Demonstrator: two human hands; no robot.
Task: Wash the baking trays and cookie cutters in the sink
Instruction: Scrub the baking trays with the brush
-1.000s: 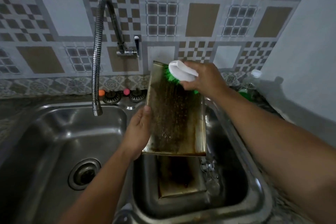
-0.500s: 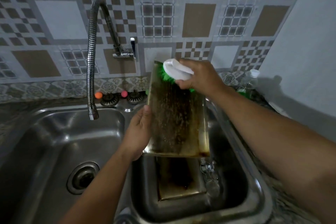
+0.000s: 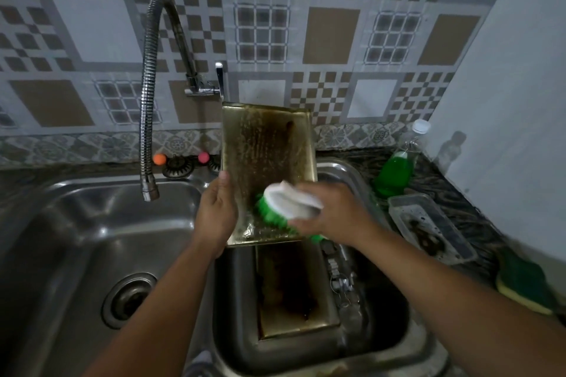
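Observation:
A stained, brownish baking tray [image 3: 269, 150] stands tilted over the right sink basin [image 3: 395, 337]. My left hand [image 3: 216, 214] grips its left edge. My right hand [image 3: 330, 213] holds a white scrub brush [image 3: 289, 200] with green bristles and presses it on the tray's lower part. A second dirty tray [image 3: 294, 291] lies in the bottom of the right basin. Beside it lie small metal pieces [image 3: 341, 281], too dim to identify as cookie cutters.
The flexible tap [image 3: 148, 95] hangs over the left basin [image 3: 76, 242], which has a drain [image 3: 130, 300]. On the right counter stand a bottle of green dish soap [image 3: 395, 171], a clear container [image 3: 428, 226] with dark residue and a green-yellow sponge [image 3: 523, 285].
My right hand has drawn the brush from the top of the tray down to its lower part. The left hand stays on the tray's left edge.

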